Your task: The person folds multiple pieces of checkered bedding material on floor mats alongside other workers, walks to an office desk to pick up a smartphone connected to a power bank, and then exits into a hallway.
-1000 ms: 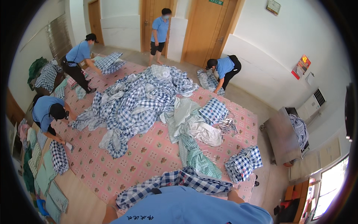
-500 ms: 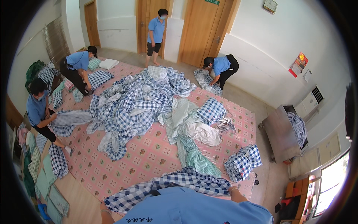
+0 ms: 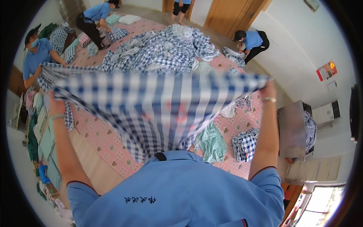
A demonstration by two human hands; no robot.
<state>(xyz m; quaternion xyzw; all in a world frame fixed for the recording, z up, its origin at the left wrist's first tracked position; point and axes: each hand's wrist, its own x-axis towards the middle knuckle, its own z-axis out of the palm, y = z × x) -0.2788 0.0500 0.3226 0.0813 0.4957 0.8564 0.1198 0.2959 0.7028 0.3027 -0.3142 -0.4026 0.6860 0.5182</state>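
A large blue-and-white checked sheet hangs stretched between my raised, widely spread hands. My left hand is closed on its left corner, and my right hand grips the right corner. The cloth sags in the middle toward my chest, with a reddish mark on it, and motion blurs its upper edge. Beyond it, a big heap of similar checked bedding covers the pink patterned mat, partly hidden by the sheet. A crumpled green checked cloth and a folded checked bundle lie below my right arm.
Several co-workers in blue shirts handle cloths around the mat; the one at left holds a checked cloth. A metal cart with bedding stands at right. Folded linens line the left side. Wooden doors are at the back.
My hands have risen from low near my body to far out and up, lifting and spreading the checked sheet. The left co-worker has also raised a cloth. My view has shifted downward.
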